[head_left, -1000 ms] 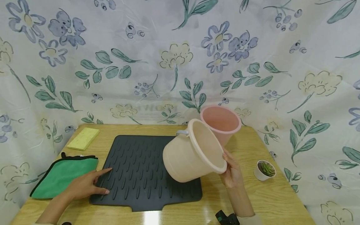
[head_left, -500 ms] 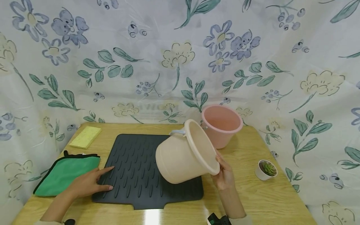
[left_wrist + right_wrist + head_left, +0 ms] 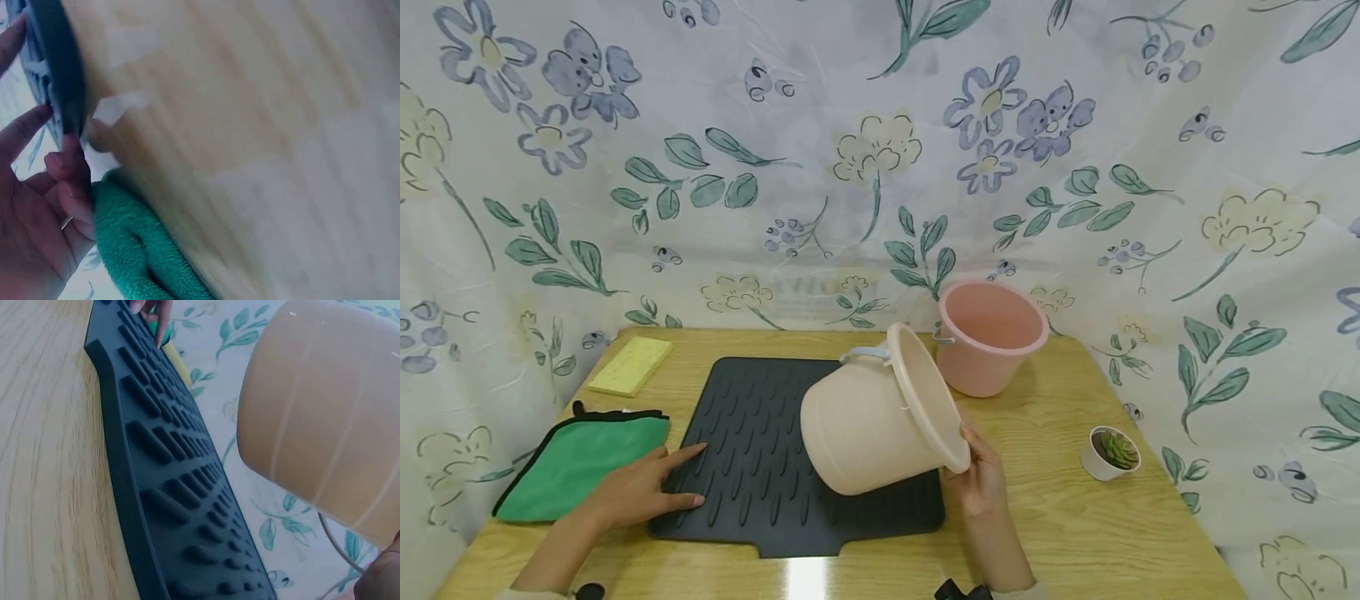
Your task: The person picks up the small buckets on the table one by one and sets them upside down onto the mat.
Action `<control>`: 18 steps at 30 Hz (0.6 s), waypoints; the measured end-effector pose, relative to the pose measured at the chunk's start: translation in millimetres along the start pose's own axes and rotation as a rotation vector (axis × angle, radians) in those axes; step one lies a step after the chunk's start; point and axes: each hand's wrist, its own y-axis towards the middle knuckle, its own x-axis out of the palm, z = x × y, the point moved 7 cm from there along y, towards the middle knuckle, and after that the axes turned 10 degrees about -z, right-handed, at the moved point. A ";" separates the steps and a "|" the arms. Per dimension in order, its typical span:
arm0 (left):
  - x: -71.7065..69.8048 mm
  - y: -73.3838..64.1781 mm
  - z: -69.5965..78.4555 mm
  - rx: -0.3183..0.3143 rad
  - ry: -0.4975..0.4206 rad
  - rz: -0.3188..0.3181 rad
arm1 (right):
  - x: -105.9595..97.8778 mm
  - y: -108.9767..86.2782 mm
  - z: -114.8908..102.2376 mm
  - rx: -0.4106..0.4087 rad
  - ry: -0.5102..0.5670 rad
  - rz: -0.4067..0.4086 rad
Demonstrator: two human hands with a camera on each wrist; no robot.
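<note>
Bright, even light; table [image 3: 805,579] glare near edge; left wrist view blurred.

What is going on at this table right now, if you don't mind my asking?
A person's right hand holds a beige bucket by its rim, tipped on its side above the dark ridged mat. The left hand rests flat on the mat's left edge, beside a green cloth. A pink bucket stands upright behind, with a yellow sponge and a small potted plant on the wooden table.

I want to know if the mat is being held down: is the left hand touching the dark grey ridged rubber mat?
Touching. The head view shows the left hand with fingers lying flat on the dark grey ridged rubber mat's left edge.
</note>
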 end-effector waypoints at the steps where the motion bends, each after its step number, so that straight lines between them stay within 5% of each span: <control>1: -0.2 0.1 -0.3 0.012 -0.040 -0.002 | 0.1 0.0 1.0 -0.003 -0.003 0.002; 5: -6.1 -1.9 -0.6 0.057 -0.196 0.010 | 1.3 0.0 8.0 0.003 0.035 0.009; 9: -14.9 -1.3 4.9 0.074 -0.231 0.049 | -1.2 -0.8 13.0 -0.016 0.083 0.056; 18: -17.9 2.0 48.8 0.184 -0.381 0.138 | -2.0 1.3 19.4 -0.026 0.101 0.098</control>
